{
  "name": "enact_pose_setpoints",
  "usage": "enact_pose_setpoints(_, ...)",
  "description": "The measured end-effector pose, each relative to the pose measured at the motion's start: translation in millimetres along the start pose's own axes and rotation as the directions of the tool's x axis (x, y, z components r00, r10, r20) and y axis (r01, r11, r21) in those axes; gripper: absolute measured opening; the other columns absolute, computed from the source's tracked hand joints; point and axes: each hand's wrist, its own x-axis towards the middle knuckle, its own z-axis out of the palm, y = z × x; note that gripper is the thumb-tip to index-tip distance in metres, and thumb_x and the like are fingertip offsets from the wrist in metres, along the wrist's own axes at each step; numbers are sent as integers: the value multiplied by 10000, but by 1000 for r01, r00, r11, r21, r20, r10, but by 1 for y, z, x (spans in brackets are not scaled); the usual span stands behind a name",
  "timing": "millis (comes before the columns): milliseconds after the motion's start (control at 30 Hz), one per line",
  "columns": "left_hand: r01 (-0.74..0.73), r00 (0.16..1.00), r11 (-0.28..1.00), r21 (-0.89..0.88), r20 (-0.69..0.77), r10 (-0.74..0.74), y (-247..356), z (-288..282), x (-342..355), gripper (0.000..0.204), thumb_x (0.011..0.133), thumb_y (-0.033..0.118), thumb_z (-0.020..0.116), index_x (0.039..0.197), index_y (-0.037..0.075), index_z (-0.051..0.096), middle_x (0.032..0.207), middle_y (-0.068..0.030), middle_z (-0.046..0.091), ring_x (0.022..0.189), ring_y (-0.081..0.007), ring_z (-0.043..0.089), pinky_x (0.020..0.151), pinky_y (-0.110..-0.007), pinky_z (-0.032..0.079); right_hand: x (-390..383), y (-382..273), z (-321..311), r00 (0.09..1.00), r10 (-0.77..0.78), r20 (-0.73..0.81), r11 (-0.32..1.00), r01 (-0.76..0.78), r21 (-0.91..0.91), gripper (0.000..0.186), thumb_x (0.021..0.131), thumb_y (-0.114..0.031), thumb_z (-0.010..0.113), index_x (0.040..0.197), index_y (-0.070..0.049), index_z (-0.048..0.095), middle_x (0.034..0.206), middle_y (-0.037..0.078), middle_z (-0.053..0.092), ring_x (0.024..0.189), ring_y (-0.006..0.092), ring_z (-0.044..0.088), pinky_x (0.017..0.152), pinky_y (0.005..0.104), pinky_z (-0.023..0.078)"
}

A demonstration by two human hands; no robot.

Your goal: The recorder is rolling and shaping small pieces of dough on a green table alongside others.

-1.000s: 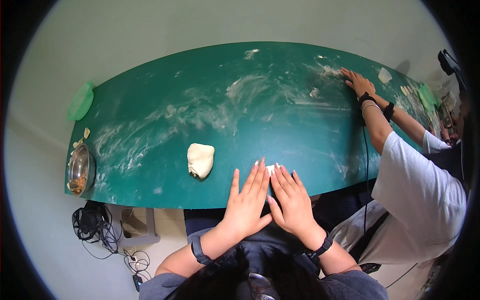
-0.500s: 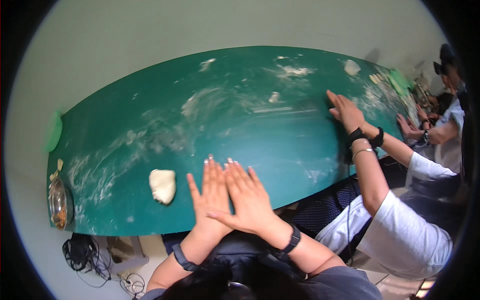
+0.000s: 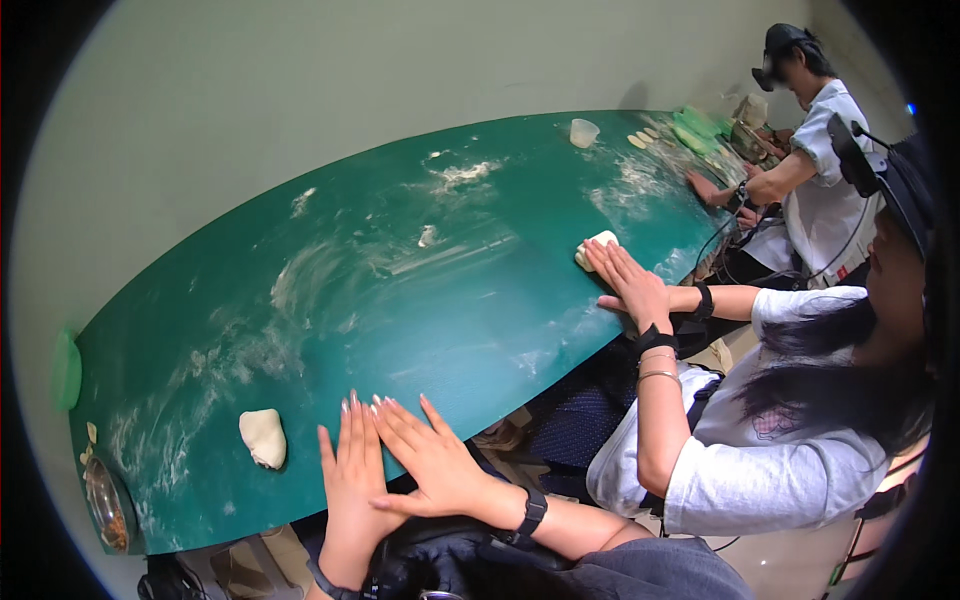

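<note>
My left hand (image 3: 350, 475) lies flat at the near edge of the flour-dusted green table (image 3: 215, 300), its fingers stretched out. My right hand (image 3: 432, 468) is flat beside it, fingertips angled against the left hand's, thumb crossing over the back of it; whatever is beneath them is hidden. A lump of pale dough (image 3: 262, 436) with a dark spot at its lower side sits apart, left of my fingers.
At the left end are a green bowl (image 3: 67, 368), dough scraps and a metal bowl (image 3: 110, 510) with brown filling. To my right a co-worker's hands (image 3: 635, 290) rest on dough (image 3: 600, 245). Farther back are another person (image 3: 820, 190), a plastic cup (image 3: 583, 132) and green items (image 3: 700, 130).
The view has turned rightward, showing more of both co-workers. My hands moved closer together, right thumb over left; a white bit earlier between them is out of sight. The nearer co-worker's hands reached dough.
</note>
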Motion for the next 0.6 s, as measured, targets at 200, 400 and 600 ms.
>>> enact_pose_setpoints(200,65,998,997,-50,-12,-65,13,11,-14,942,857,427,596,1547,-118,257,1635,-312,218,1550,-411,197,1239,-562,117,-13,-7,0,1000,-13,8,1000,13,10,1067,883,-744,539,1523,85,337,1564,281,380,1515,371,296,1246,558,119)
enact_pose_setpoints(400,177,983,964,197,-79,-164,0,34,9,994,886,477,566,1584,-93,145,1669,-294,101,1581,-368,63,1242,-560,-24,23,2,4,998,0,67,994,7,-105,1094,875,-766,523,1530,87,327,1583,277,357,1520,369,285,1247,549,117)
enact_pose_setpoints(600,258,963,951,172,-123,-239,-24,33,40,1084,833,563,613,1599,-51,152,1658,-307,135,1578,-377,80,1236,-582,-22,70,19,9,988,8,154,995,8,-104,1041,909,-746,480,1517,90,357,1596,275,339,1521,375,279,1242,555,138)
